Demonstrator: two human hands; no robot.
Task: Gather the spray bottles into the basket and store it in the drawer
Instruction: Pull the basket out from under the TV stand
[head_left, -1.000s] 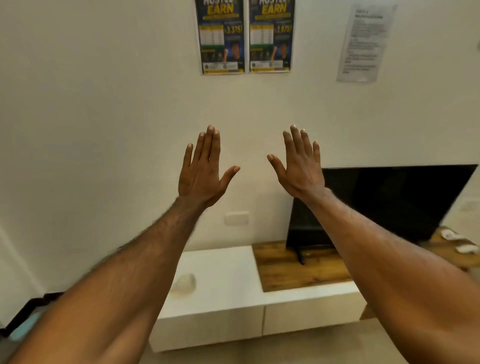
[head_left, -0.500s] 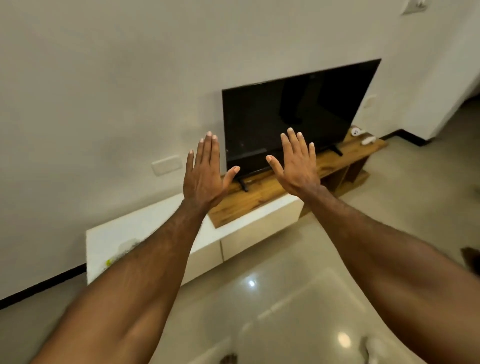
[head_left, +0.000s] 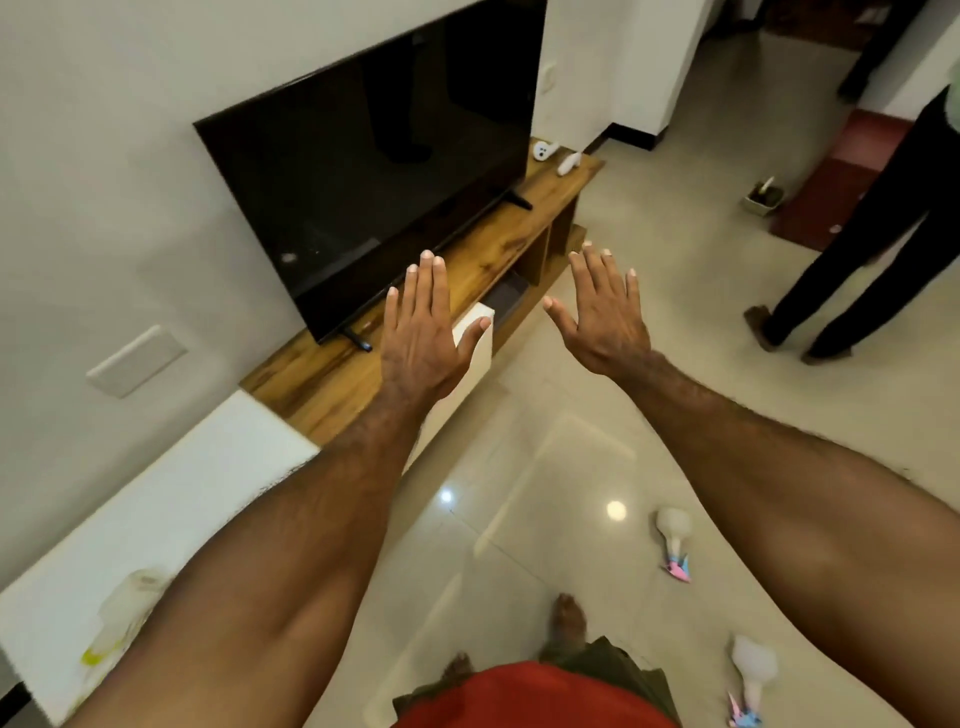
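Glossy beige floor tiles (head_left: 561, 467) are seen from the head camera, with a low TV cabinet (head_left: 322, 374) set against a white wall. A dark television (head_left: 374, 166) stands on the wooden top of the cabinet, and this television is taken as the landmark. Compared with the frame half a second earlier, the view has been tilted further down and turned, so that the television now sits higher and larger, and more floor is shown.

Both arms are stretched forward as before. The left hand (head_left: 423, 332) is held flat in front of the television's lower edge, fingers straight and close together, thumb spread, nothing held. The right hand (head_left: 605, 317) is held to the right of the television over the floor, fingers straight and slightly fanned, likewise holding nothing.

Three spray bottles are now shown. One clear spray bottle (head_left: 122, 618) with a yellow part lies on the white cabinet top, well below and left of the television, partly hidden by the left forearm. A second spray bottle (head_left: 674, 545) with a pink and blue head lies on the floor well below and right of the television, and a third spray bottle (head_left: 750, 680) lies further down near the frame's bottom edge.

Another person's dark trouser legs (head_left: 872, 249) have come into view at the far right of the television.
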